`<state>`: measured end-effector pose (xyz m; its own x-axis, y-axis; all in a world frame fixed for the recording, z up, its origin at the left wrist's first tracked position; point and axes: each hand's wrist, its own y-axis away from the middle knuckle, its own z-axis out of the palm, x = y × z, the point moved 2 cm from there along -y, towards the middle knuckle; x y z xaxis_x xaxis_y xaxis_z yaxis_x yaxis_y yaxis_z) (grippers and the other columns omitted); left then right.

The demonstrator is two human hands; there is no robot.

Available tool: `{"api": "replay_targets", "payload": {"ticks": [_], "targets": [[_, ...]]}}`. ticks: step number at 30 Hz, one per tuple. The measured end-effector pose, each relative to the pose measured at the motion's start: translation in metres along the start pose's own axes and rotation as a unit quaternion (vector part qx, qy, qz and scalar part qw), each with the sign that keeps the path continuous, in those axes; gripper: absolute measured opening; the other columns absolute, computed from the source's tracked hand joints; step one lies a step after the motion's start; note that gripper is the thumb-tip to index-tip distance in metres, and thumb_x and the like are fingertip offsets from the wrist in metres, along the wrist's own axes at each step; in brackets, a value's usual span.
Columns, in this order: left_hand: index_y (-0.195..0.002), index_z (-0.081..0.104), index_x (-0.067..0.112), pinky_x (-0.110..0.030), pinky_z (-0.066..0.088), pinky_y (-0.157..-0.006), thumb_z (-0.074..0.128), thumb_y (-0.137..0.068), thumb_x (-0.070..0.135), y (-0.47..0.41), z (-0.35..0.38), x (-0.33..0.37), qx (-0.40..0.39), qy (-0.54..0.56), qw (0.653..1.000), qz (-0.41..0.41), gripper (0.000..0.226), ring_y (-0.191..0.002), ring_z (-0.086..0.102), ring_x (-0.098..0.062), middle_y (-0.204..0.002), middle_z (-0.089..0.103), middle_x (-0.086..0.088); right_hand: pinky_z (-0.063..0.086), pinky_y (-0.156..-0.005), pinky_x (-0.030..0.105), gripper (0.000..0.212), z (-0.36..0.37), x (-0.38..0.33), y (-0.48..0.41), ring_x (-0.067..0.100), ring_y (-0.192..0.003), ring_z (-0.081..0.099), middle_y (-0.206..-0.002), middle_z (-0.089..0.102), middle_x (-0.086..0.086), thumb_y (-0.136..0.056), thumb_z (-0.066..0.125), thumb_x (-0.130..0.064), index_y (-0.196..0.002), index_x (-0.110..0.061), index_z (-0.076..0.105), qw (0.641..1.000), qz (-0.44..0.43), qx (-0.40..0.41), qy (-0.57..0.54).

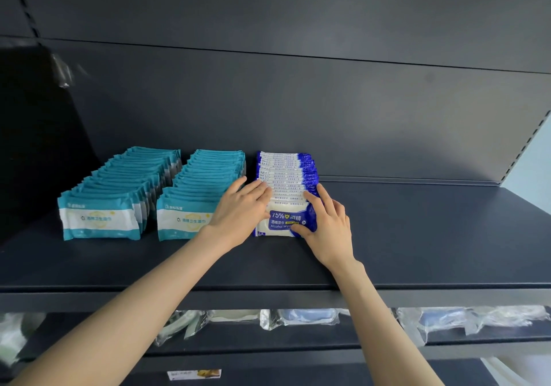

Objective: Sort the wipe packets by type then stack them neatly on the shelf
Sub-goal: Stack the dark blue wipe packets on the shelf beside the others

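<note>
Three rows of upright wipe packets stand on the dark shelf (402, 236). Two are teal and white: one at far left (100, 218), one in the middle (185, 220). The third row is blue and white alcohol wipes (284, 177). My left hand (241, 209) lies flat against the left side of the blue row, fingers on the packet tops. My right hand (328, 224) presses the row's right side, with its thumb across the face of the front blue packet (281, 221). Both hands squeeze the row between them.
The shelf's right half is bare dark metal, with a back panel (328, 102) behind it. A slotted upright (524, 147) marks the right end. On the lower shelf lie clear plastic bags (301, 317) of goods. A label (193, 374) sits on the bottom rail.
</note>
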<state>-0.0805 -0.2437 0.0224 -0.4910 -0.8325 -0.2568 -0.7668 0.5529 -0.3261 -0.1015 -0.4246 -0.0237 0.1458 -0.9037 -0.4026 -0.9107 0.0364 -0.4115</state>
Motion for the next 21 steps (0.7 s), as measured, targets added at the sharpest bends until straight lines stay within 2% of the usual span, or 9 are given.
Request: {"api": "replay_targets", "payload": {"ticks": [12, 21], "targets": [[-0.15, 0.018, 0.011, -0.033, -0.003, -0.117, 0.035, -0.101, 0.04, 0.01, -0.009, 0.0, -0.026, 0.019, 0.999, 0.02, 0.059, -0.146, 0.009, -0.016, -0.158, 0.017, -0.003, 0.027, -0.11, 0.044, 0.073, -0.013, -0.012, 0.013, 0.027, -0.139, 0.022, -0.156, 0.021, 0.005, -0.083, 0.069, -0.043, -0.144, -0.022, 0.035, 1.0, -0.002, 0.006, 0.025], [-0.151, 0.01, 0.009, -0.036, -0.003, -0.117, 0.03, -0.102, 0.039, 0.017, -0.008, -0.001, -0.038, 0.025, 0.998, 0.031, 0.061, -0.147, 0.005, -0.019, -0.159, 0.01, -0.006, 0.026, -0.11, 0.04, 0.076, -0.016, -0.014, 0.019, 0.026, -0.139, 0.02, -0.156, 0.018, 0.006, -0.083, 0.068, -0.045, -0.146, -0.022, 0.031, 0.999, -0.003, 0.001, 0.042]]}}
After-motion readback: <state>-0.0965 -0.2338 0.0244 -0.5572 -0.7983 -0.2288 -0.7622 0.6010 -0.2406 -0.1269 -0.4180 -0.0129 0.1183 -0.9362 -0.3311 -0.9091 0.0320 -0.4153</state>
